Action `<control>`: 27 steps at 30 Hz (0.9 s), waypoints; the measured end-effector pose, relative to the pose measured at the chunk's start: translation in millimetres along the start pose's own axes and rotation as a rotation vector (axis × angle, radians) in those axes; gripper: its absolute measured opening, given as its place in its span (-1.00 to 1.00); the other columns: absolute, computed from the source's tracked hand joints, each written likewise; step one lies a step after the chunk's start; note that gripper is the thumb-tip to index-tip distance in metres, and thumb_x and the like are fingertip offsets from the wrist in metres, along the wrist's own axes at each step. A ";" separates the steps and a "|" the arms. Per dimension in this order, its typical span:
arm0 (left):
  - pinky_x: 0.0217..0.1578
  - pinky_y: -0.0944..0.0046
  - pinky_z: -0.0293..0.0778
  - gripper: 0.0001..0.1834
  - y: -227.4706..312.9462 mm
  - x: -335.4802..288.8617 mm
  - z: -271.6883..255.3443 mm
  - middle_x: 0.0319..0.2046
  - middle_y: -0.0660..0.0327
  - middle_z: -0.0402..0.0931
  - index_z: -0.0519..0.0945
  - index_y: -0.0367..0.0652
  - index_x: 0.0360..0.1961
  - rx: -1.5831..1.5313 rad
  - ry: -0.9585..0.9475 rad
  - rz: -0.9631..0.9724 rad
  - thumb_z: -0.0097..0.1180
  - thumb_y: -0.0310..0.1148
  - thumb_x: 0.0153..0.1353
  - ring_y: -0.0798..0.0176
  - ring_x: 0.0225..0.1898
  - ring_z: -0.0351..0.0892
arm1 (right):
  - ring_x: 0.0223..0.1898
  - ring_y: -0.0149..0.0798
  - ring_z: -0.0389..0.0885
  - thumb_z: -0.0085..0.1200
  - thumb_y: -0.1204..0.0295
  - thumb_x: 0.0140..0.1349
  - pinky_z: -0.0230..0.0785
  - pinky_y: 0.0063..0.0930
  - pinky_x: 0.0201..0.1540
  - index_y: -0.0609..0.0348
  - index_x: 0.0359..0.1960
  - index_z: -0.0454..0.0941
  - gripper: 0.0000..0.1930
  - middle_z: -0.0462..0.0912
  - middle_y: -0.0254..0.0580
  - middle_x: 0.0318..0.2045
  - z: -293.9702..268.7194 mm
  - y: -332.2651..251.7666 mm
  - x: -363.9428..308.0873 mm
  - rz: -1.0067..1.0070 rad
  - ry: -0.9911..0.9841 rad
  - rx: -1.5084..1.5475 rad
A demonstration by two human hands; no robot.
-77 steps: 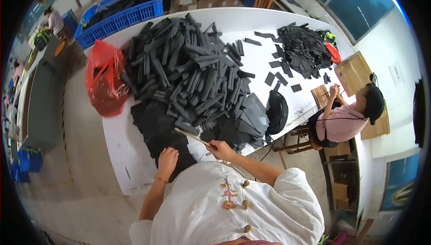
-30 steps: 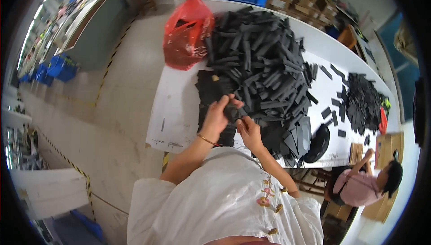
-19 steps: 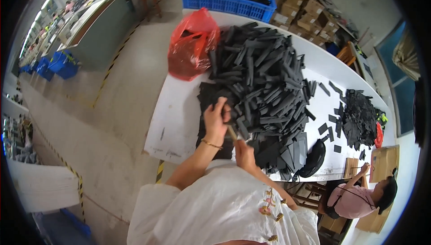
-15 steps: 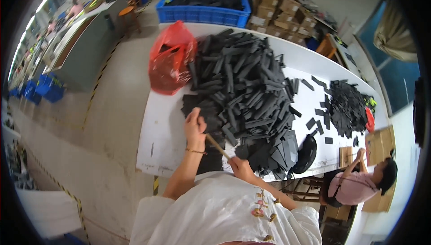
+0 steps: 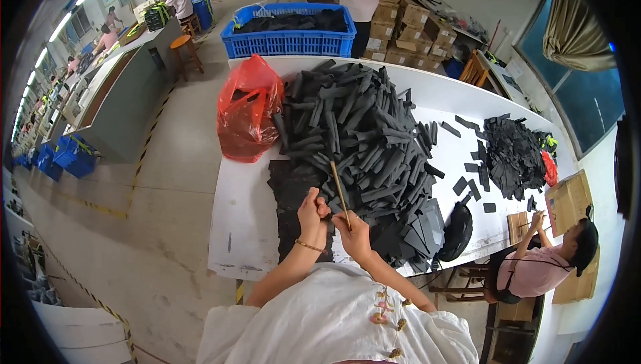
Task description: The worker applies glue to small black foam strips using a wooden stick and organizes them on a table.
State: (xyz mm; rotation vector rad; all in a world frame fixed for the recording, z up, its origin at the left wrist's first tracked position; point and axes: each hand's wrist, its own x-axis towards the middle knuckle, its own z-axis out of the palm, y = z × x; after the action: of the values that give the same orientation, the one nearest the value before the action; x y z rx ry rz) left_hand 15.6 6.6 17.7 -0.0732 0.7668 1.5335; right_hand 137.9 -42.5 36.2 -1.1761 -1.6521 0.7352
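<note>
My right hand [image 5: 354,234] is closed round a thin brown wooden stick [image 5: 340,187]. The stick slants up and away, its far end over a big heap of dark grey, rolled or folded strips [image 5: 360,124]. Just left of it, my left hand [image 5: 312,214] has its fingers curled in; whatever they may hold is hidden. Beneath that hand lie overlapping flat black pieces [image 5: 290,190] in a layer on the white table [image 5: 234,230]. Flat dark grey sheets [image 5: 424,227] are fanned out right of my right hand.
A red plastic bag [image 5: 247,114] stands left of the heap. Beyond the table is a blue crate [image 5: 290,44] of black pieces. To the right lie a black bag [image 5: 457,230] and a smaller black pile [image 5: 514,157]. A seated person [image 5: 534,267] works at the right edge.
The stick, which pointed toward my left wrist, has swung to point away from me over the heap. My left hand has drawn back nearer my right. The view has tilted up slightly.
</note>
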 end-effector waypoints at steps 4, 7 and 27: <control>-0.37 0.39 0.47 -0.64 31.1 0.3 -7.8 -0.33 0.20 0.61 0.52 -0.22 -0.04 0.470 -0.149 0.135 0.23 -0.25 0.22 0.38 -0.40 0.55 | -0.52 -0.29 0.48 0.16 0.54 0.20 0.32 -0.51 -0.43 0.30 -0.33 0.59 -0.93 0.51 -0.14 -0.54 -7.6 7.2 13.3 0.037 -0.081 0.078; -0.36 0.40 0.49 -0.48 40.8 -7.7 -7.2 -0.22 0.18 0.57 0.36 -0.23 0.18 1.037 -0.740 0.297 0.17 -0.24 0.27 0.41 -0.32 0.53 | -0.52 -0.19 0.52 0.16 0.54 0.18 0.32 -0.44 -0.46 0.30 -0.36 0.61 -0.93 0.49 -0.11 -0.54 -16.8 6.9 21.8 -0.020 -0.129 0.031; -0.32 0.54 0.36 -0.87 26.3 -31.7 63.5 -0.39 0.34 0.53 0.55 -0.27 -0.24 0.765 -0.637 0.396 0.16 -0.44 0.24 0.52 -0.35 0.47 | -0.56 -0.59 0.28 0.06 0.35 0.34 0.15 -0.62 -0.51 0.30 -0.30 0.56 -0.78 0.40 -0.47 -0.60 -83.3 -28.2 102.6 0.294 -0.063 0.174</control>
State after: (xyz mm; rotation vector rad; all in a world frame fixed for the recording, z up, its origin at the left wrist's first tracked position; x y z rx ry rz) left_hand 21.6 13.1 92.8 1.1362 0.8162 1.4003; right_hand 195.4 39.0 127.3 -1.2946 -1.4478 1.0880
